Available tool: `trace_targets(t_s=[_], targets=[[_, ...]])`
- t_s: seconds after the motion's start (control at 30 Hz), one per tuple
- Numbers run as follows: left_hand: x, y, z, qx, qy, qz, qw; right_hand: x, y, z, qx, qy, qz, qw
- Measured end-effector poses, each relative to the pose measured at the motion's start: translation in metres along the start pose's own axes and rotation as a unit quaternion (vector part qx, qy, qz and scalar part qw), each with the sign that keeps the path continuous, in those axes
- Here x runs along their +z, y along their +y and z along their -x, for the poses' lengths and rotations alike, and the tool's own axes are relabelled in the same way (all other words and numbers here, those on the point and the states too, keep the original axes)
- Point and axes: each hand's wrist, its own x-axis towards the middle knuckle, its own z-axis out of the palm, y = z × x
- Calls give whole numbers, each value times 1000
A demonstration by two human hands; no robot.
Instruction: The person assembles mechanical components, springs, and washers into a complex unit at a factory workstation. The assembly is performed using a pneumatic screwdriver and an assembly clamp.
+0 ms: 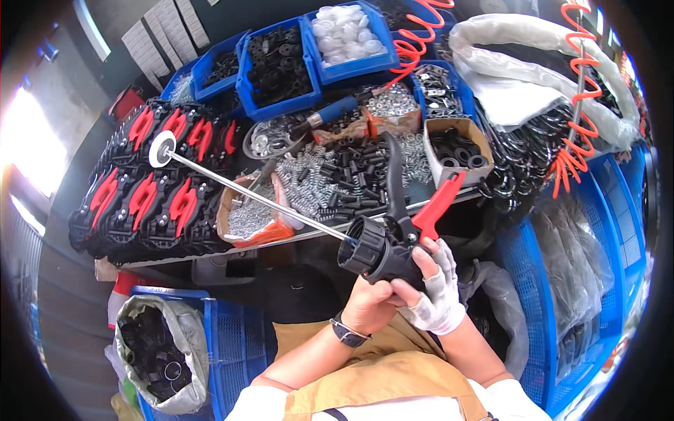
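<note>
Both hands hold a black plastic spray-gun body (pixel 393 256) in front of my chest. It has a ribbed round collar, a dark curved lever (pixel 396 168) pointing away and a red trigger (pixel 439 203) at its right. From the collar a long metal rod (pixel 246 191) reaches up to the left and ends in a white disc (pixel 162 149). My left hand (pixel 372 303), bare with a dark watch at the wrist, is closed on the underside of the body. My right hand (pixel 437 291), in a pale glove with bare fingertips, wraps its right side below the red trigger.
Loose springs (pixel 305 179) and short black tubes (pixel 361 168) lie on the bench. Blue bins (pixel 277 70) stand behind them. Rows of black assemblies with red levers (pixel 144 196) fill the left side. A sack of black parts (pixel 163 358) and blue crates (pixel 537 302) flank me.
</note>
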Motion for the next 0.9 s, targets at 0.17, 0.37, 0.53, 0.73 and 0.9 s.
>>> trace_targets(t_s=[0.17, 0.37, 0.53, 0.73, 0.9], targets=[[-1, 19, -3, -44, -23, 36, 998, 31, -3, 22, 5, -3, 61, 998], [-9, 53, -18, 31, 118, -218, 968, -7, 10, 18, 165, 32, -95, 981], [-23, 103, -48, -145, 168, -385, 896, -48, 112, 70, 493, 206, 66, 843], [-28, 116, -52, -227, 161, -539, 795, -36, 245, 173, 589, 266, -61, 760], [-48, 137, -36, 79, 124, -857, 495, -10, 283, 186, 533, 178, 213, 799]])
